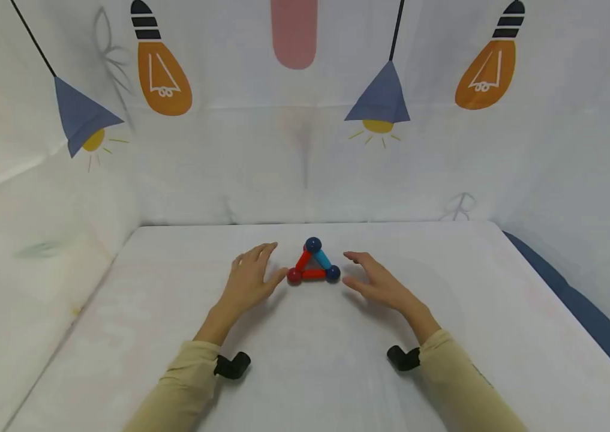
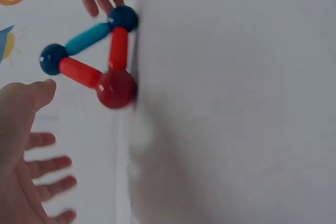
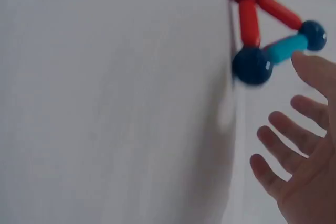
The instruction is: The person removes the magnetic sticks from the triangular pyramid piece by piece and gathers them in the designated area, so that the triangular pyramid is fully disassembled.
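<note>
A triangle of toy rods and balls (image 1: 313, 274) stands upright on the white table between both hands. Its lower corners are a red ball (image 2: 116, 88) on the left and a dark blue ball (image 3: 252, 65) on the right, joined by a red rod. Another dark blue ball (image 1: 313, 245) tops it, with a red rod down the left side and a light blue rod (image 1: 322, 259) down the right. My left hand (image 1: 248, 282) is beside the red ball, fingers spread and holding nothing. On the other side, my right hand (image 1: 382, 285) has its fingers extended, apart from the triangle.
The white table (image 1: 315, 360) reaches back to a white cloth wall (image 1: 261, 162) printed with lamps and bulbs. Similar cloth hangs at both sides. A dark blue strip (image 1: 580, 294) runs along the table's right edge. Each sleeve cuff has a black wrist piece (image 1: 233, 365).
</note>
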`<state>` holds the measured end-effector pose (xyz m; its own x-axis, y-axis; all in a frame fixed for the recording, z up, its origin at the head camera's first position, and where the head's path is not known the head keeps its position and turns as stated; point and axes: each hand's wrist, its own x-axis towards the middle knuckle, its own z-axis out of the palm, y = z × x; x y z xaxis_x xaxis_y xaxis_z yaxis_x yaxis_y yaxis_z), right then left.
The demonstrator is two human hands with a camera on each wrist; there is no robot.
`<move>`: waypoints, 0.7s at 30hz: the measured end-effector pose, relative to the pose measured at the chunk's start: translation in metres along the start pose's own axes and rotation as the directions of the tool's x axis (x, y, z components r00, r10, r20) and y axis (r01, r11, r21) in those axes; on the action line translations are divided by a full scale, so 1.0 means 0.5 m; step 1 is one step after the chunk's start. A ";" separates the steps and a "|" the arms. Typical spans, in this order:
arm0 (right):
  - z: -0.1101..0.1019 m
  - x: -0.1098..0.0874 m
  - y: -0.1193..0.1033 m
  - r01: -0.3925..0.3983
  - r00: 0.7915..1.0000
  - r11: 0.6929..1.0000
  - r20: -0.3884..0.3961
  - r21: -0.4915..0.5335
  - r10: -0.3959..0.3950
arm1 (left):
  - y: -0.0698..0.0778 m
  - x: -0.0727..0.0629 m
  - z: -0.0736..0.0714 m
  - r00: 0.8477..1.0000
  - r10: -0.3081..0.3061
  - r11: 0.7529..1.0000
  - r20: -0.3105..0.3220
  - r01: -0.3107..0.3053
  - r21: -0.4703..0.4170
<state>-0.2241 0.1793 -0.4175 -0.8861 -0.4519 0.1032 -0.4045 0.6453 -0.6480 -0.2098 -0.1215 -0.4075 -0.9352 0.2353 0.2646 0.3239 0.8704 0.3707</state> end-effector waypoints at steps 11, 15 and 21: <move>0.097 0.075 -0.057 0.058 0.968 0.985 -0.251 0.164 -0.015 | 0.089 0.081 0.077 0.955 0.266 0.881 -0.133 -0.296 -0.369; 0.109 0.082 -0.069 0.090 0.944 0.988 -0.327 0.129 -0.043 | 0.085 0.087 0.084 0.953 0.251 0.869 -0.171 -0.300 -0.393; 0.086 0.086 -0.062 0.077 0.936 0.982 -0.353 0.170 -0.012 | 0.052 0.093 0.067 0.964 0.135 0.858 -0.229 -0.229 -0.459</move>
<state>-0.2399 0.1136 -0.4254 -0.9039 -0.2136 0.3706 -0.4272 0.4947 -0.7568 -0.2498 -0.0734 -0.4153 -0.8252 0.2452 0.5089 0.5579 0.4947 0.6663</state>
